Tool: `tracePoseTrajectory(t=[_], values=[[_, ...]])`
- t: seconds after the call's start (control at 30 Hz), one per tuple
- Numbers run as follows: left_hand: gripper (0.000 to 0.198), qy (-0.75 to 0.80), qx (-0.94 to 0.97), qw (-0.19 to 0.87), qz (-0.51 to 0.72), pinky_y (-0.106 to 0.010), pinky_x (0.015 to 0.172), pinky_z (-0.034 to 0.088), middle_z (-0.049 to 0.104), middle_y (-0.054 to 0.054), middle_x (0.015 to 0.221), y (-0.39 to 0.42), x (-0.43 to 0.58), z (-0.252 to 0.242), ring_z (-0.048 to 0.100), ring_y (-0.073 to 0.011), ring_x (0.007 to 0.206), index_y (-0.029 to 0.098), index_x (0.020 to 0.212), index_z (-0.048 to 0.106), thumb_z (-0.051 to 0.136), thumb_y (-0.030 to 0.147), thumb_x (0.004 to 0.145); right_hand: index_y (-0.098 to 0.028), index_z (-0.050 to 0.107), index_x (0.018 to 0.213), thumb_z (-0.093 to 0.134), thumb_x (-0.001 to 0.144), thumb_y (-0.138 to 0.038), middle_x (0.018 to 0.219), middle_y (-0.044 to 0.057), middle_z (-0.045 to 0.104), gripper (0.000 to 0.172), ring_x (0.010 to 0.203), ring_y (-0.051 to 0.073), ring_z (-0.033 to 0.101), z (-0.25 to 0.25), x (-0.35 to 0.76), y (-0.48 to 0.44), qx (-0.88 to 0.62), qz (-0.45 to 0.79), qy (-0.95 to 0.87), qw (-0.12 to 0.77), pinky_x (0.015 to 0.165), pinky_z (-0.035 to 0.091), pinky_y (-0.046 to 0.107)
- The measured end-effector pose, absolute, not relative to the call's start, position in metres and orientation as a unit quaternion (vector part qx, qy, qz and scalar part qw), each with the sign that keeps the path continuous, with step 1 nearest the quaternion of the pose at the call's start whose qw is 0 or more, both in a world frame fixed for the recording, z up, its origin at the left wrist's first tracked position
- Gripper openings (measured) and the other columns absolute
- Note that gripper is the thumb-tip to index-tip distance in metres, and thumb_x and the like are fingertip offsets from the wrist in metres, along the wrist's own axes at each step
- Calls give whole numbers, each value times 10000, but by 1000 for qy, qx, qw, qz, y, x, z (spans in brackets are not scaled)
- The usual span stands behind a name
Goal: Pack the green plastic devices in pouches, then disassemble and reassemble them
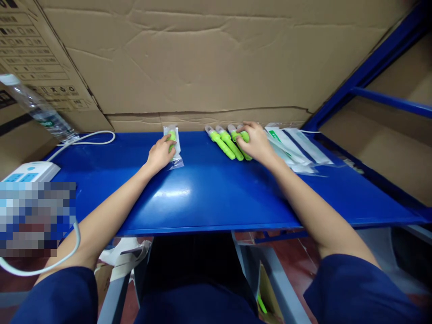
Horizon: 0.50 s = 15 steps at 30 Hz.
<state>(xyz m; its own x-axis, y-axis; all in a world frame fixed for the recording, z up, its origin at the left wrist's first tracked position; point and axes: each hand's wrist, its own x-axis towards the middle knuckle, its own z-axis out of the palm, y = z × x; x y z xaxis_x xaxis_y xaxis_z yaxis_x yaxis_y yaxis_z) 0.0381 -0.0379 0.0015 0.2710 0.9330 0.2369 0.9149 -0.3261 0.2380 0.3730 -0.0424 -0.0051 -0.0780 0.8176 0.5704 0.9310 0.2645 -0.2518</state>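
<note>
My left hand (161, 154) lies over a narrow clear-and-white packet (176, 157) on the blue table, fingers curled on the lime-green stick (172, 135) inside it. To the right, several lime-green sticks with clear caps lie side by side at a slant. The leftmost capped stick (224, 147) and the one beside it (235, 147) are untouched. My right hand (255, 143) is closed over the rightmost stick (245, 136), its fingers partly hiding the upper ends of that one and its neighbour.
Flat white-and-green packets (292, 146) lie overlapped right of my right hand. At the left stand a plastic bottle (50, 119) and a white power strip (33, 172) with a looping cable (79, 238). A cardboard wall (202, 67) backs the blue table (209, 193); a blue frame (351, 85) bounds the right.
</note>
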Motion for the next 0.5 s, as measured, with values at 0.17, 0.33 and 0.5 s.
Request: tracePoseTrajectory(t=[0.17,0.33,0.5], values=[[413,560,800,12,215,-501,1159,457,499,-75,1580,-36,35,0,533,-322,1410,192,1317,678,487,201,952,-79,612,1276,514,917,-302,1327,262,601,435,1292,421,526,22,403,-53,-727,-106,-628,257,1066,409,578],[362,555,796,6,242,-533,1118,478,568,-70,1521,-38,37,2,575,-329,1366,210,1229,732,469,275,989,46,515,1376,482,977,-307,1370,365,559,533,1267,416,550,35,436,-60,-829,-36,-536,156,982,416,478],[339,548,801,-6,241,-561,1097,477,562,-65,1527,-38,38,-1,570,-342,1363,222,1209,735,493,284,980,84,456,1437,575,955,-277,1389,406,529,614,1244,427,570,18,463,-50,-857,32,-509,72,901,412,431]])
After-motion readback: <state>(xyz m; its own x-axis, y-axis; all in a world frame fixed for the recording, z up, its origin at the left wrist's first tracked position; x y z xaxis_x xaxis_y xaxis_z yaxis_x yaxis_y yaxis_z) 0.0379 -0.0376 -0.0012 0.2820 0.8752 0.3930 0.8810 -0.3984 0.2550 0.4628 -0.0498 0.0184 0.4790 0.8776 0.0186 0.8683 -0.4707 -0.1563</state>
